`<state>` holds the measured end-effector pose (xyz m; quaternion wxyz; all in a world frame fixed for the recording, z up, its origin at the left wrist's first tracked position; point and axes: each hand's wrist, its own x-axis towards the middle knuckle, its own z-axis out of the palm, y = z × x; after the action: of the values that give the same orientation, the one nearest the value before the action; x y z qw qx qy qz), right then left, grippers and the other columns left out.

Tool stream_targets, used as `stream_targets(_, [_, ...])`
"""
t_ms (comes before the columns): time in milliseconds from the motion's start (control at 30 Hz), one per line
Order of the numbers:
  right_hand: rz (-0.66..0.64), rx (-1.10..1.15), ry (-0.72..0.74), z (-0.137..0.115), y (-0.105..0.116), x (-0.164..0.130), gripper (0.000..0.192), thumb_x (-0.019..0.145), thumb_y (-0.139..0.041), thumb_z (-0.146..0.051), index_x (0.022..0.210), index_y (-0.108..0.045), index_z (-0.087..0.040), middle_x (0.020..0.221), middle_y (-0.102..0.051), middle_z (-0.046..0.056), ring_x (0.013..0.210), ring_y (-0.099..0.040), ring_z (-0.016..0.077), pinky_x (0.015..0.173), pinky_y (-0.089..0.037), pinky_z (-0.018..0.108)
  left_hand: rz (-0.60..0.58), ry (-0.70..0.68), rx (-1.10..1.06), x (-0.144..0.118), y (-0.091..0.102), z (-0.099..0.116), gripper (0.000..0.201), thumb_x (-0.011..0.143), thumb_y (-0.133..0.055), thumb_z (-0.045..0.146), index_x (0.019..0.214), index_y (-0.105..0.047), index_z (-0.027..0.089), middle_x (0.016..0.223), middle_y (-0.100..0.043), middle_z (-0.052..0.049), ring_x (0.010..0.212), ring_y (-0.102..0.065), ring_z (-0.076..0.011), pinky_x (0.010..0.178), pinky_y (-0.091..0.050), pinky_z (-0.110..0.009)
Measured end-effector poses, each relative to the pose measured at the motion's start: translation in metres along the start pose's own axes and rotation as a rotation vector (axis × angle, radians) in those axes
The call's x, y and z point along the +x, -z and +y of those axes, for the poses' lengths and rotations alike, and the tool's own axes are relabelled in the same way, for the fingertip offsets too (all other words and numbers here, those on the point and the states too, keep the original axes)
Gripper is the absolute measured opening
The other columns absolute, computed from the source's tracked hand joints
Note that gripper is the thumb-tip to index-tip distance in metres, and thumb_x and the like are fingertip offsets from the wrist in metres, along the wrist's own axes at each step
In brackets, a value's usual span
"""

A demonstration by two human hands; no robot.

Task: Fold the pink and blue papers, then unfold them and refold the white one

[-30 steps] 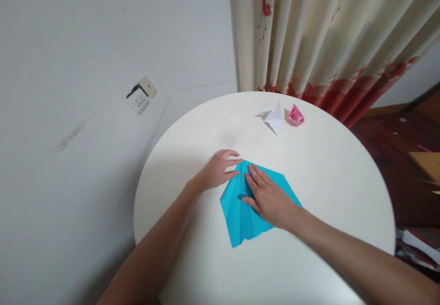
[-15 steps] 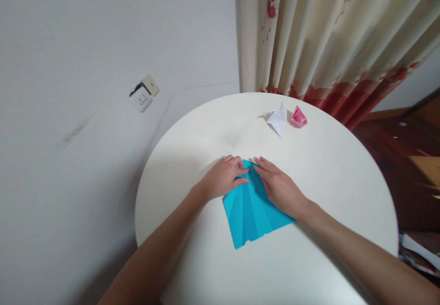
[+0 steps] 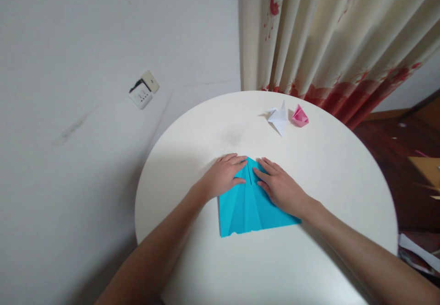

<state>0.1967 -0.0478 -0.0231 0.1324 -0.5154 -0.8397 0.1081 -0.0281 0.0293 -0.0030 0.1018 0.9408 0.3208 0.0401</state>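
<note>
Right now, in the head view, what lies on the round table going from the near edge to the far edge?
Blue folded paper → left hand and right hand pressing flat on its pointed far end, side by side → white paper figure and pink paper figure near the table's far edge.

Soft, even, rather dim light, faint shadows under the arms, slight overall blur, edges visibly warped.

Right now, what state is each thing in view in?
Blue paper: partly folded, flat on the table, pinned at its tip.
Left hand: open, pressing the paper.
Right hand: open, pressing the paper.
White origami: folded, untouched.
Pink origami: folded, untouched.
Curtain: drawn.
</note>
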Motion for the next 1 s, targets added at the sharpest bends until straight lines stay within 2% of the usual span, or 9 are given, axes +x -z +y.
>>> stream_targets(300, [-0.001, 0.019, 0.001, 0.003, 0.002, -0.002, 0.042, 0.100, -0.044, -0.030, 0.140, -0.055, -0.023, 0.158, -0.034, 0.011, 0.146, -0.029, 0.0320, 0.115, -0.033, 0.054, 0.011, -0.067, -0.019, -0.004, -0.005, -0.005, 0.048, 0.091, -0.060, 0.038, 0.139, -0.051, 0.036, 0.153, -0.043, -0.004, 0.140, -0.038, -0.0284, 0.114, -0.031, -0.046])
stream_targets(600, [-0.014, 0.018, 0.108, 0.003, 0.011, -0.005, 0.034, 0.099, -0.048, -0.031, 0.129, -0.065, -0.029, 0.161, -0.028, 0.007, 0.147, -0.024, 0.0350, 0.114, -0.029, 0.061, -0.053, -0.057, 0.037, -0.005, -0.003, -0.004, 0.048, 0.094, -0.055, 0.043, 0.142, -0.048, 0.039, 0.157, -0.038, -0.002, 0.143, -0.034, -0.0286, 0.115, -0.030, -0.046])
stream_targets(1000, [-0.043, 0.015, 0.104, 0.004, 0.013, -0.005, 0.036, 0.100, -0.046, -0.033, 0.132, -0.062, -0.030, 0.161, -0.028, 0.008, 0.147, -0.025, 0.0349, 0.114, -0.029, 0.060, -0.108, -0.086, 0.012, -0.006, 0.002, -0.010, 0.050, 0.094, -0.052, 0.046, 0.143, -0.045, 0.042, 0.160, -0.031, 0.000, 0.145, -0.029, -0.0297, 0.115, -0.029, -0.047])
